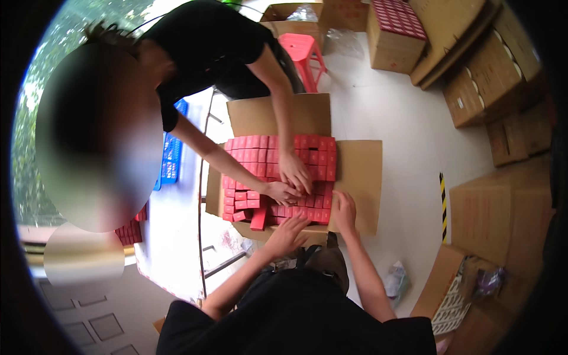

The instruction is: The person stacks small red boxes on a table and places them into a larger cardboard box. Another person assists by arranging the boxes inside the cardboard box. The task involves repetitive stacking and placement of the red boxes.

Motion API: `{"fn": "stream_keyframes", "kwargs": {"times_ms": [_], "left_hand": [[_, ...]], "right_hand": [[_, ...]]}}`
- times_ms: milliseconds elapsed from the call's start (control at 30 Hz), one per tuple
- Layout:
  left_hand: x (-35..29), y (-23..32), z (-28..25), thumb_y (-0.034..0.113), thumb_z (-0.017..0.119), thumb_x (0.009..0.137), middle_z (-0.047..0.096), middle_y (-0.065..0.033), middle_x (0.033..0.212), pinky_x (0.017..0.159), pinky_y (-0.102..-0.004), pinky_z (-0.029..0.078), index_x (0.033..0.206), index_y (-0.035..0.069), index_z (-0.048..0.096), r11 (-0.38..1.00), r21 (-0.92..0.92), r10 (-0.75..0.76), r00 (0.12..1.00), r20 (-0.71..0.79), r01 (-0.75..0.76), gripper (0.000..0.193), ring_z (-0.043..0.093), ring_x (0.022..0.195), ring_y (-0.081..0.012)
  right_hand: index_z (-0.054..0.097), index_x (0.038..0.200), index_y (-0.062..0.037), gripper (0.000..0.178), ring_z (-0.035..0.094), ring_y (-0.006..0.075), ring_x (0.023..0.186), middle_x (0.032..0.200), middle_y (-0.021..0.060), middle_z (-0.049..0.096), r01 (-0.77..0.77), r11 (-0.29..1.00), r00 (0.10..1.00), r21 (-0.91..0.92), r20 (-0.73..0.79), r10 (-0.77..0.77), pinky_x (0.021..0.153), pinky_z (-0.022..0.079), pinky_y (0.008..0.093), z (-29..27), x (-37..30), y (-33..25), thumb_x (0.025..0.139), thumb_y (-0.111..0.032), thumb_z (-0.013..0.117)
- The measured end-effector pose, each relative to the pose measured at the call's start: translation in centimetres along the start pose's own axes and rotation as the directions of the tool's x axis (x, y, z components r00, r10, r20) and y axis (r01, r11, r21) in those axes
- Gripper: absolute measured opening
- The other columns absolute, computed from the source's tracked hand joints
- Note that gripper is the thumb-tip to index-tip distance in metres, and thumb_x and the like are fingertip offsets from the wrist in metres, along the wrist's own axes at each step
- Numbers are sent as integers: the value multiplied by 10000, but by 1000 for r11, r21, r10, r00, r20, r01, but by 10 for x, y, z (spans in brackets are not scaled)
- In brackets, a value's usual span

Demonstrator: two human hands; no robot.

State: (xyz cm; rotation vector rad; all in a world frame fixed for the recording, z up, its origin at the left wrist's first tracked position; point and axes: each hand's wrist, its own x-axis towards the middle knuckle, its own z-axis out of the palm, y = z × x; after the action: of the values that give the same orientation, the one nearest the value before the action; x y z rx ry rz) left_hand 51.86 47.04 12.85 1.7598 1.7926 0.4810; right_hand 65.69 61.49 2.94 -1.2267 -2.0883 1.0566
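An open cardboard carton full of small red boxes stands before me. My left hand lies at the carton's near edge, fingers stretched out over the nearest boxes and apparently holding none. At the carton's near right corner, my right hand rests against the side, beside the right flap, with its fingers extended. One red box sits tilted out of line at the near left. Across from me, a co-worker's two hands reach into the middle of the carton and hide some boxes.
A white table with a blue basket stands at the left. Behind the carton is a pink stool. Brown cartons line the right side. A plastic bag lies on the floor near my right arm.
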Motion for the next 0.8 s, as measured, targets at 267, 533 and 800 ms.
{"fn": "stream_keyframes", "kwargs": {"times_ms": [267,533,800], "left_hand": [[-198,14,13,287,492,826,511,-148,1103,881,-420,364,1183,74,435,799,-34,-600,800,21,600,420,498,1006,-285],[-224,21,36,224,477,832,555,-146,999,826,-360,401,1162,63,446,704,-232,-697,715,-48,671,368,520,945,-292],[-215,6,33,260,476,831,547,-150,1034,852,-370,388,1172,78,440,727,-230,-667,745,-11,647,388,509,978,-290]], "right_hand": [[102,1347,-40,1153,107,249,1306,1416,108,96,568,587,715,-577,699,-4,1025,152,501,43,169,-10,480,-418,761],[105,1345,-71,1147,185,230,1281,1389,92,173,451,708,701,-544,706,96,1029,148,497,65,191,-25,475,-408,773],[169,1332,-83,983,205,235,1271,1375,81,211,436,672,777,-599,628,55,1008,143,540,62,173,-41,574,-329,744]]}}
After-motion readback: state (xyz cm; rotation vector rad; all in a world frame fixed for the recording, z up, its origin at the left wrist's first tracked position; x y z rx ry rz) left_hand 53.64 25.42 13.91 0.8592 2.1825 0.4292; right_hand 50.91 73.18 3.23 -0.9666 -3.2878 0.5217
